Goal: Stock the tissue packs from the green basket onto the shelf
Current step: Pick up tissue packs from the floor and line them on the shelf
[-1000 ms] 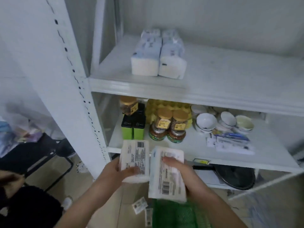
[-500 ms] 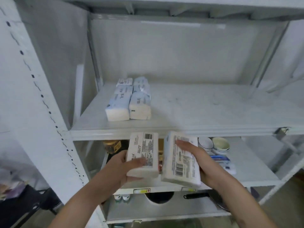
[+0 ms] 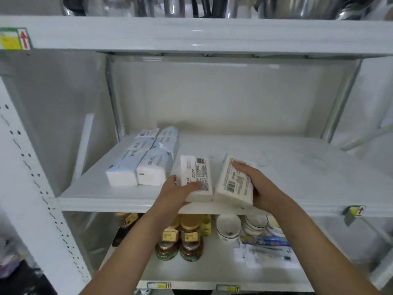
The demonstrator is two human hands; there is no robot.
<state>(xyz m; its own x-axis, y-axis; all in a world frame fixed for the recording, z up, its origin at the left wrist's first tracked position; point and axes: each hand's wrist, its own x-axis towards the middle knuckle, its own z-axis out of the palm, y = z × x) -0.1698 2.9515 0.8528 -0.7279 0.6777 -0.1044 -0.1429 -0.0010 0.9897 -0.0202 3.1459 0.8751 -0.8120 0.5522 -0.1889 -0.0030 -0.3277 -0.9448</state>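
Two tissue packs are held at the front edge of the white middle shelf (image 3: 297,167), one per hand.

The left hand (image 3: 176,191) is wrapped round the near end of the left tissue pack (image 3: 195,177), thumb laid on the printed label on top, fingers under it. The pack is held label-up, long axis running front to back, its near end over the shelf lip. Whether its underside touches the shelf cannot be told.

The right hand (image 3: 261,186) is curled round the right tissue pack (image 3: 232,184), fingers laid along the top right edge, barcode label facing up. This pack is tilted, its left side lower, near end over the lip. The two held packs are just beside each other, a narrow gap between.

Already stocked packs (image 3: 146,160) are seen at the shelf's left, in two rows side by side running to the back, just left of the left-hand pack.

On the shelf below: brown jars with yellow labels (image 3: 180,243) under the left forearm, white bowls (image 3: 242,226) to their right, flat blue-and-white packets (image 3: 265,248) in front of the bowls. Metal cookware (image 3: 191,6) is seen on the top shelf, blurred.

The green basket is out of view.
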